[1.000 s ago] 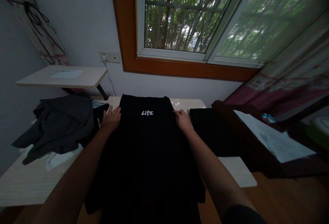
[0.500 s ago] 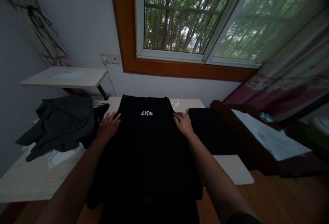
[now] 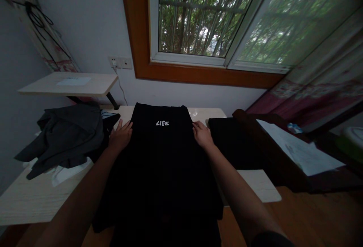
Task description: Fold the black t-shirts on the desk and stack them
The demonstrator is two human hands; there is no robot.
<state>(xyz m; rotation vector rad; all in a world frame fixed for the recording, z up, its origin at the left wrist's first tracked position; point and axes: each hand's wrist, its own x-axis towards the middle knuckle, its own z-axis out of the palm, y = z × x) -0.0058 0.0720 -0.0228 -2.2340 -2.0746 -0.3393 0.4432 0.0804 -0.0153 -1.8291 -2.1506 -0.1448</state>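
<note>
A black garment [image 3: 164,156] lies spread in front of me, with white characters printed near its far end, upside down to my view. Its near part hangs over the table's front edge. My left hand [image 3: 121,136] is at its left side, fingertips closed on the cloth edge, the other fingers pointing forward. Opposite, my right hand [image 3: 202,133] has its fingers bent onto the right edge. Both thumbs are hard to make out against the dark cloth.
Dark grey clothing [image 3: 70,133] is heaped at left on the light wooden table [image 3: 28,198], below a small raised shelf [image 3: 70,84]. Folded black cloth [image 3: 232,141] lies to the right, beside a dark brown piece of furniture with paper [image 3: 297,148] on it. A window is ahead.
The view has shifted very slightly. Both hands stay at the garment's sides, and the cloth looks nearly the same.
</note>
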